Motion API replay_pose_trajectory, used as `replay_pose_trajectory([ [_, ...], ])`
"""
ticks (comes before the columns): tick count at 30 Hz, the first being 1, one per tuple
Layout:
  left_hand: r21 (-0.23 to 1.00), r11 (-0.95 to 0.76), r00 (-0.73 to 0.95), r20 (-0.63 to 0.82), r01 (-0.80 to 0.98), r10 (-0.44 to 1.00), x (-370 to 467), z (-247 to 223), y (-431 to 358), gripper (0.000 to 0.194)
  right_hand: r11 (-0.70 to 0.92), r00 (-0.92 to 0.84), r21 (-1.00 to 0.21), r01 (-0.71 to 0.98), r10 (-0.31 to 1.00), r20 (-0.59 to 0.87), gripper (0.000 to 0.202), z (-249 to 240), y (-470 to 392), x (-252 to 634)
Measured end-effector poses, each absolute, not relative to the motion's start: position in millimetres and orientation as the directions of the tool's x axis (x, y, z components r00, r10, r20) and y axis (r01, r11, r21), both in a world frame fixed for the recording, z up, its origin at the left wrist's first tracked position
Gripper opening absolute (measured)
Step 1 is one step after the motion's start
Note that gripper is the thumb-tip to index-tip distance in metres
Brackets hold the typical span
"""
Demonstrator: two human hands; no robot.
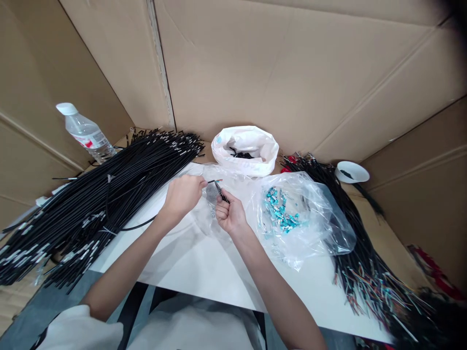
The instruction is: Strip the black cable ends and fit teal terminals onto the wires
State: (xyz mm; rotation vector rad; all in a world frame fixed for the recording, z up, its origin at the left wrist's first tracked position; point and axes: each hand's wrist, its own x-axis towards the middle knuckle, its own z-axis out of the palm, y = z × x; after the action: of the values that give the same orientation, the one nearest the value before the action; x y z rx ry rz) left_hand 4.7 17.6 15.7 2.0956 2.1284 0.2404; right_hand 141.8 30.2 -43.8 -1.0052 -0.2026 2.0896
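Near the middle of the white table point(204, 257), my left hand point(185, 193) pinches a black cable point(210, 182) close to its end. Thin coloured wires, one of them reddish, stick out of that end. My right hand point(229, 211) is closed around a small dark pointed tool point(221, 191), whose tip is at the coloured wires. Whether the tip touches them is too small to tell. A stretch of black cable point(140, 225) runs out from under my left forearm toward the left bundle. Clear plastic lies beneath both hands.
Black cable bundles lie at left point(120, 180) and right point(350, 218). A bottle point(87, 133) stands back left. A white bag point(268, 167) holds black pieces; a clear bag point(328, 218) holds teal pieces. A white bowl point(359, 172) sits back right. Cardboard walls point(273, 73) surround the table.
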Motion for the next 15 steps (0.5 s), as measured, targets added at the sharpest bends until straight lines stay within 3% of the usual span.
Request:
replay_pose_trajectory([
  [3,0.047,-0.041,0.039,0.037,0.998,0.999,12,22,24,0.037,-0.636,-0.326,-0.440,-0.634,0.736,-0.594,0.047,-47,29,134],
  [5,0.019,-0.085,0.084,0.040,0.996,0.996,14,28,28,0.036,-0.608,-0.294,-0.441,-0.661,0.750,-0.593,0.048,-47,28,132],
  [11,0.140,-0.141,0.145,-0.019,0.980,0.989,6,34,39,0.035,-0.553,-0.246,-0.441,-0.707,0.777,-0.580,0.046,-42,20,133],
  [15,0.308,-0.097,0.113,-0.033,0.947,0.993,0,26,39,0.036,-0.526,-0.234,-0.457,-0.718,0.800,-0.553,0.044,-39,14,136],
])
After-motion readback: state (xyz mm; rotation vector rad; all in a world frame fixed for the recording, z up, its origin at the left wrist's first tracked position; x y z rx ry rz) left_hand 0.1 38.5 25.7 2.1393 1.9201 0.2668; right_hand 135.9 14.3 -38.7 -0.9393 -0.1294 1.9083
